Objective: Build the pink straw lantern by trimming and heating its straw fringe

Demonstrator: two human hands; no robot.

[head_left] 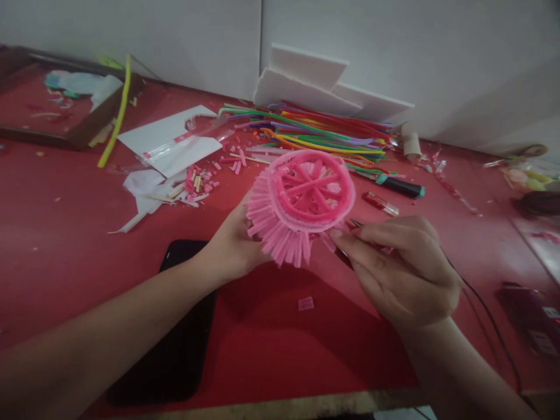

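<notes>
My left hand [238, 242] reaches from seven o'clock behind a fringed pink wheel [308, 188] near centre; its hidden fingers' grip I cannot tell. My right hand [402, 268], knuckles bent, comes from four o'clock, fingertips pinched on a pink strip [328, 242] at the wheel's five o'clock edge.

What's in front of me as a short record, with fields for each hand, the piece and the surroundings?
Left hand: holding the pink fringed piece at its left
Right hand: at the piece's lower right edge; exact grip unclear
Piece: ring with crossed spokes
Behind: colored fuzzy stems, white boards
Table: red
Near left forearm: flat black device
</notes>
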